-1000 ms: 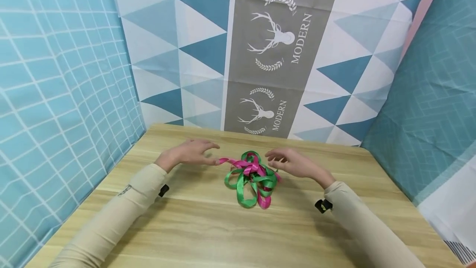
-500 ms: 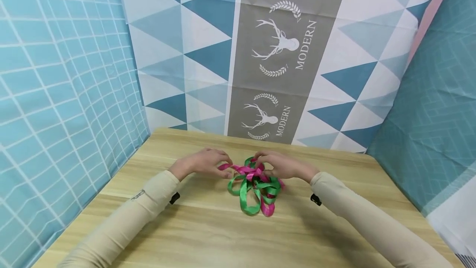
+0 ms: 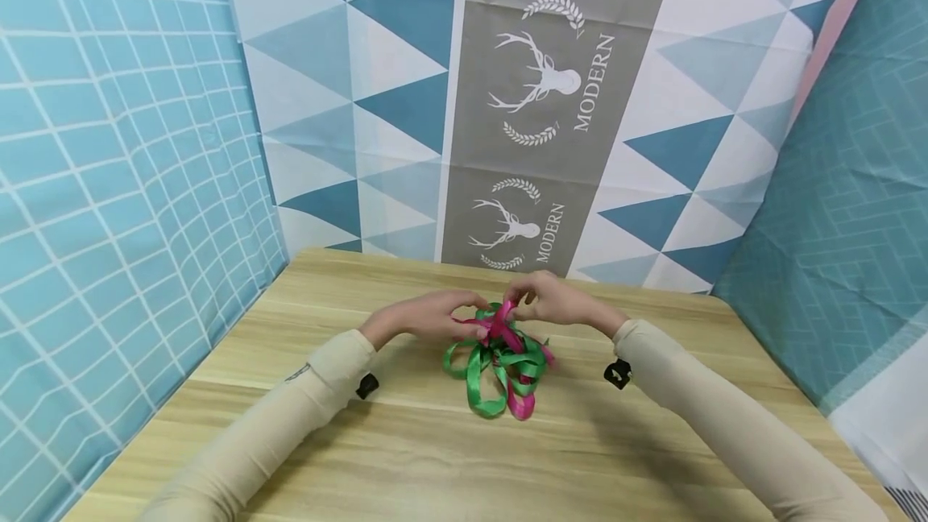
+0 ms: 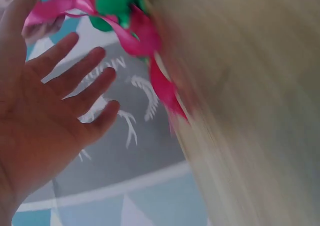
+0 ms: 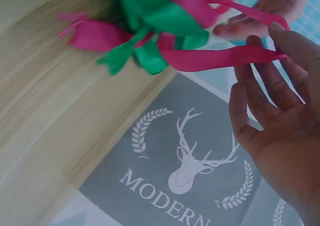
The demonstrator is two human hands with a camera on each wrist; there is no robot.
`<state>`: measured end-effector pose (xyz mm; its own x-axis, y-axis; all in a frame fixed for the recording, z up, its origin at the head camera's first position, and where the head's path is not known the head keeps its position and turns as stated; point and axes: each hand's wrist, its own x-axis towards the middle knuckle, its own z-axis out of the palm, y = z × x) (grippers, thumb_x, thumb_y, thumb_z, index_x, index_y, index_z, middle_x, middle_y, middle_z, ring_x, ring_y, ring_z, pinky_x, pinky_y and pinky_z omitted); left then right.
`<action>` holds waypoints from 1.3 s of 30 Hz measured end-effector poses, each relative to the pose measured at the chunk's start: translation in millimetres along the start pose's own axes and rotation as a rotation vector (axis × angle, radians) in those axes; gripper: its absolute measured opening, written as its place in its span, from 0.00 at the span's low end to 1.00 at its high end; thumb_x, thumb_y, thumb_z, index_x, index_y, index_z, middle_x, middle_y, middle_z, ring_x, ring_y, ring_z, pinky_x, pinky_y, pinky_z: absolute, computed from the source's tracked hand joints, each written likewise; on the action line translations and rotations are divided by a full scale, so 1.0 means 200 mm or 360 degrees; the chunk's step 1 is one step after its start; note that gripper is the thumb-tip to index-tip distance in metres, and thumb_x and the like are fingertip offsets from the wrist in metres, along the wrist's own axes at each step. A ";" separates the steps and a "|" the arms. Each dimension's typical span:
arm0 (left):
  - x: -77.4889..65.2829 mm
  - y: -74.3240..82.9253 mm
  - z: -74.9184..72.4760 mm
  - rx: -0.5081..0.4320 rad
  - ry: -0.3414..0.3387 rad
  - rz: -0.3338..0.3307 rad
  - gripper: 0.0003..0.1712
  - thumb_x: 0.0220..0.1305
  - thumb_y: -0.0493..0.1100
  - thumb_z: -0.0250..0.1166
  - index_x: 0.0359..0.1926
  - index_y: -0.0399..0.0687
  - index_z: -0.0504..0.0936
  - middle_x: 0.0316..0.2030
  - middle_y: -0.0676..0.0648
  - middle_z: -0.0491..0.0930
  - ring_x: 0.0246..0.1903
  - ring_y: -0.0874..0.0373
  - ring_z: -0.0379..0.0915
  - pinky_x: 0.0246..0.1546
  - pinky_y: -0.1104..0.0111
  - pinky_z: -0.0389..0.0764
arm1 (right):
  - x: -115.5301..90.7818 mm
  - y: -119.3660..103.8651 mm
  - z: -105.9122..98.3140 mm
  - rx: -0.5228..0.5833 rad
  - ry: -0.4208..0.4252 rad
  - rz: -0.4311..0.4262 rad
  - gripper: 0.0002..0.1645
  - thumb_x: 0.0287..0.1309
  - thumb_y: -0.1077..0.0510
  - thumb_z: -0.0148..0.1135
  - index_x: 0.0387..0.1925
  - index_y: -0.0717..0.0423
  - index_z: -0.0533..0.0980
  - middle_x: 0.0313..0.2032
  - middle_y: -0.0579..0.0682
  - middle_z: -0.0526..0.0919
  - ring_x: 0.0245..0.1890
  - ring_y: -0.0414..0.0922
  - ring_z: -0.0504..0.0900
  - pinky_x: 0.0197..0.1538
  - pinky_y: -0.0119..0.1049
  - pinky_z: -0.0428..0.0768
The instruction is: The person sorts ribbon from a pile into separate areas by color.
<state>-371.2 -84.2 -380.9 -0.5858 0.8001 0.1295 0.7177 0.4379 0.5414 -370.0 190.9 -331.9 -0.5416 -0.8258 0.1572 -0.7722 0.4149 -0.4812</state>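
Note:
A tangled bundle of green ribbon [image 3: 474, 381] and pink ribbon [image 3: 522, 405] lies on the wooden table. My right hand [image 3: 557, 298] pinches a raised loop of the pink ribbon between thumb and forefinger. The right wrist view shows this pink loop [image 5: 210, 59] drawn out taut toward the fingertips, the other fingers loosely bent. At the bundle's left side is my left hand [image 3: 438, 316], its fingers spread and extended. A loose pink tail [image 4: 167, 93] hangs beyond those fingers in the left wrist view. The left thumb's contact with the ribbon is unclear.
The wooden table [image 3: 406, 457] ends at a back edge just behind the hands. A patterned cloth [image 3: 399, 103] hangs behind it. A blue checked cloth [image 3: 130, 184] borders the left side, and a teal cloth [image 3: 841, 224] the right.
My right hand moved left onto the bundle, pinched the pink ribbon and lifted a loop. My left hand moved right, closer to the bundle's middle.

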 end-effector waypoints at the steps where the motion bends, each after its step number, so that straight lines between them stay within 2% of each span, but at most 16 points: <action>1: 0.02 0.01 0.00 -0.0073 0.0013 0.0022 0.34 0.72 0.63 0.61 0.70 0.51 0.73 0.64 0.50 0.75 0.64 0.50 0.69 0.62 0.55 0.70 | 0.00 0.00 -0.01 0.0040 0.0018 0.0011 0.04 0.65 0.64 0.68 0.40 0.53 0.84 0.37 0.47 0.86 0.38 0.45 0.84 0.43 0.46 0.83; 4: 0.08 0.04 0.00 -0.0316 0.0018 0.0071 0.31 0.73 0.60 0.62 0.69 0.52 0.74 0.63 0.52 0.76 0.64 0.56 0.70 0.62 0.59 0.70 | 0.01 0.00 -0.05 0.0190 0.0044 0.0077 0.03 0.65 0.63 0.69 0.40 0.54 0.84 0.36 0.52 0.87 0.37 0.48 0.85 0.40 0.43 0.83; 7: 0.12 0.04 0.00 -0.0498 -0.0006 0.0093 0.25 0.74 0.55 0.63 0.63 0.47 0.78 0.58 0.48 0.79 0.57 0.58 0.74 0.57 0.61 0.74 | 0.00 0.00 -0.08 0.0293 0.0071 0.0131 0.04 0.65 0.62 0.69 0.41 0.56 0.84 0.36 0.57 0.87 0.36 0.50 0.86 0.41 0.42 0.83; 10: 0.13 0.02 -0.01 -0.0605 -0.0022 0.0098 0.18 0.74 0.51 0.63 0.56 0.45 0.81 0.51 0.45 0.81 0.52 0.53 0.76 0.55 0.58 0.76 | -0.02 0.01 -0.10 0.0426 0.0093 0.0188 0.05 0.64 0.63 0.70 0.41 0.58 0.83 0.37 0.63 0.86 0.37 0.52 0.86 0.43 0.44 0.84; 12: 0.12 0.02 -0.03 -0.0645 -0.0013 0.0071 0.14 0.74 0.51 0.63 0.51 0.47 0.82 0.47 0.46 0.82 0.48 0.48 0.77 0.53 0.53 0.77 | -0.03 0.02 -0.12 0.0532 0.0103 0.0235 0.06 0.64 0.63 0.71 0.42 0.59 0.82 0.37 0.64 0.86 0.38 0.54 0.87 0.45 0.46 0.83; 16: 0.11 0.03 -0.07 -0.0746 0.0007 0.0016 0.12 0.75 0.50 0.63 0.49 0.48 0.82 0.44 0.48 0.83 0.48 0.46 0.78 0.56 0.48 0.74 | -0.06 0.01 -0.15 0.0745 0.0115 0.0296 0.10 0.63 0.62 0.71 0.44 0.61 0.81 0.40 0.65 0.85 0.41 0.55 0.86 0.51 0.50 0.81; 18: 0.11 0.04 -0.09 -0.0768 0.0020 0.0028 0.12 0.75 0.49 0.63 0.50 0.47 0.81 0.45 0.48 0.83 0.50 0.50 0.79 0.58 0.51 0.74 | -0.07 0.01 -0.17 0.0826 0.0127 0.0296 0.12 0.63 0.62 0.71 0.45 0.62 0.80 0.40 0.64 0.85 0.41 0.54 0.85 0.52 0.50 0.80; 21: 0.12 0.06 -0.12 -0.0788 0.0035 0.0078 0.12 0.75 0.46 0.63 0.51 0.44 0.81 0.45 0.45 0.84 0.49 0.52 0.80 0.57 0.55 0.75 | -0.09 0.02 -0.18 0.0971 0.0166 0.0247 0.11 0.65 0.63 0.69 0.45 0.64 0.79 0.40 0.61 0.85 0.40 0.52 0.84 0.52 0.47 0.80; 26: 0.14 0.10 -0.19 -0.0766 0.0011 0.0152 0.09 0.76 0.41 0.62 0.51 0.42 0.80 0.43 0.38 0.84 0.44 0.44 0.80 0.52 0.58 0.77 | -0.12 0.04 -0.18 0.1291 0.0246 0.0147 0.04 0.68 0.66 0.63 0.43 0.60 0.80 0.34 0.54 0.85 0.35 0.46 0.81 0.46 0.38 0.80; 29: 0.15 0.11 -0.23 -0.0720 0.0011 0.0151 0.08 0.76 0.40 0.62 0.51 0.44 0.81 0.41 0.37 0.84 0.42 0.42 0.80 0.50 0.59 0.78 | -0.14 0.05 -0.17 0.1459 0.0291 0.0106 0.03 0.70 0.65 0.62 0.42 0.59 0.80 0.31 0.53 0.80 0.32 0.45 0.76 0.44 0.37 0.76; 33: 0.16 0.12 -0.28 -0.0647 0.0011 0.0109 0.09 0.76 0.43 0.62 0.52 0.47 0.82 0.37 0.38 0.84 0.36 0.43 0.80 0.44 0.60 0.79 | -0.15 0.07 -0.18 0.1554 0.0399 0.0103 0.04 0.71 0.67 0.60 0.40 0.58 0.80 0.33 0.53 0.81 0.34 0.44 0.78 0.45 0.37 0.76; 36: 0.17 0.12 -0.31 -0.0597 -0.0017 0.0080 0.10 0.76 0.46 0.62 0.52 0.49 0.82 0.36 0.35 0.83 0.31 0.45 0.77 0.40 0.60 0.77 | -0.16 0.09 -0.18 0.1610 0.0528 0.0122 0.07 0.71 0.69 0.58 0.39 0.58 0.79 0.37 0.53 0.85 0.37 0.45 0.80 0.45 0.37 0.77; 39: 0.17 0.12 -0.34 -0.0562 -0.0051 0.0057 0.11 0.76 0.48 0.62 0.53 0.51 0.83 0.38 0.33 0.82 0.33 0.49 0.77 0.41 0.59 0.77 | -0.17 0.11 -0.18 0.1638 0.0632 0.0135 0.09 0.71 0.71 0.55 0.40 0.59 0.79 0.38 0.53 0.85 0.38 0.46 0.82 0.46 0.37 0.79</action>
<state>-399.3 -73.7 -306.2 -0.5463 0.8274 0.1305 0.5599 0.2449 0.7915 -380.7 241.1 -316.2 -0.7902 -0.5518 0.2668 -0.1823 -0.2040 -0.9619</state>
